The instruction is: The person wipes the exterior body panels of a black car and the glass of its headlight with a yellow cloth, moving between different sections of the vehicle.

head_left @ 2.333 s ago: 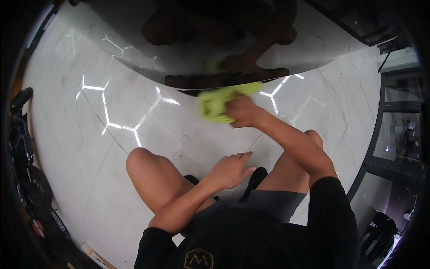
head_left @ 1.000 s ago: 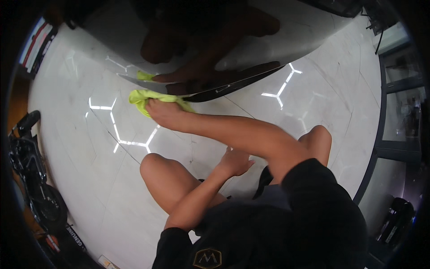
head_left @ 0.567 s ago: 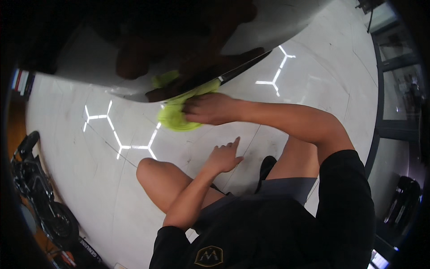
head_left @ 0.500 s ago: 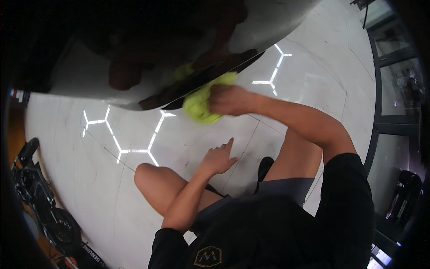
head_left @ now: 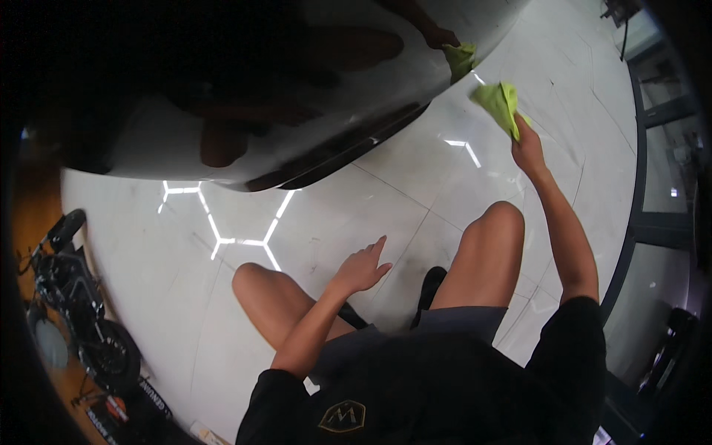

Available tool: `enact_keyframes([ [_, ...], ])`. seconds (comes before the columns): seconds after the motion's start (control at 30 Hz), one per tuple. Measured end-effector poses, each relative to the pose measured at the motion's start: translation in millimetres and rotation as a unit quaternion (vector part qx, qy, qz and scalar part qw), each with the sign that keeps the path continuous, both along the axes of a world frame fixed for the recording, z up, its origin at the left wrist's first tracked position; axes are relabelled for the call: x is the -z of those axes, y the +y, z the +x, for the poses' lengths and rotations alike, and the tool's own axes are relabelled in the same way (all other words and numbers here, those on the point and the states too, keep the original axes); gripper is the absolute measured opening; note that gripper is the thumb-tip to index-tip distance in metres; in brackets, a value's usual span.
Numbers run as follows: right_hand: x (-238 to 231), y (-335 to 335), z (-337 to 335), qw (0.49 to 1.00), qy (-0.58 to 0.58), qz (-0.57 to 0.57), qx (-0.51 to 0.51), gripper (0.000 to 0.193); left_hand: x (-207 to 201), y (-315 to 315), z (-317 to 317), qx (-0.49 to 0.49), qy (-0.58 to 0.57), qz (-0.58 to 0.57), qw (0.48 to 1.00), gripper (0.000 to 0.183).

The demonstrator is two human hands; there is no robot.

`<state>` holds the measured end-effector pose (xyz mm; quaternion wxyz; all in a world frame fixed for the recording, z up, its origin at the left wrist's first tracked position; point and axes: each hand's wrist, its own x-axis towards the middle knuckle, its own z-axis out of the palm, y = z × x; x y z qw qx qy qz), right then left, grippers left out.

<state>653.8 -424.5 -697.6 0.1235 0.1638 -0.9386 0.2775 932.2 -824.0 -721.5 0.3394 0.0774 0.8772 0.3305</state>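
My right hand (head_left: pixel 528 150) is closed on a yellow-green cloth (head_left: pixel 495 102), held out to the right, off the panel and above the floor. The cloth hangs loosely bunched, one corner pointing left. Ahead of me curves a glossy black panel (head_left: pixel 326 89), like a car bumper, mirroring the cloth and my arm. Along its lower edge runs a dark trim strip (head_left: pixel 352 152). My left hand (head_left: pixel 360 270) holds nothing; its index finger and thumb are stretched out over the floor between my knees.
Pale tiles cover the floor (head_left: pixel 400 189), with hexagonal light reflections. A black motorcycle (head_left: pixel 85 297) stands at the far left. Dark-framed glass doors (head_left: pixel 664 159) line the right side. My bent knees flank the space in front of me.
My right hand has swung right and away from the panel's lower edge, taking the cloth with it. My left hand has stayed almost in place.
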Motion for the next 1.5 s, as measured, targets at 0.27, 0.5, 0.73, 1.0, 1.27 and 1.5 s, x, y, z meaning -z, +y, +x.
enact_keyframes([
  [0.27,-171,84,91,0.950,-0.247,0.124,0.149,0.024,-163,5,46,0.141,-0.081,-0.102,0.981,0.031],
  [0.5,-360,152,171,0.945,-0.273,0.097,0.150,0.029,-374,22,70,-0.146,-0.095,-0.118,0.978,0.034],
  [0.73,-380,390,242,0.884,-0.409,0.015,0.225,0.047,-435,147,183,-0.330,-0.127,-0.267,0.897,0.047],
  [1.0,-423,664,355,0.822,-0.436,0.102,0.350,0.056,-529,444,212,-0.352,-0.072,-0.039,0.932,0.044],
  [1.27,-461,785,435,0.838,-0.402,0.039,0.366,0.060,-514,596,280,-0.278,-0.109,0.036,0.954,0.060],
  [1.5,-535,816,422,0.844,-0.444,0.231,0.194,0.057,-465,646,474,-0.590,-0.270,0.025,0.760,0.041],
])
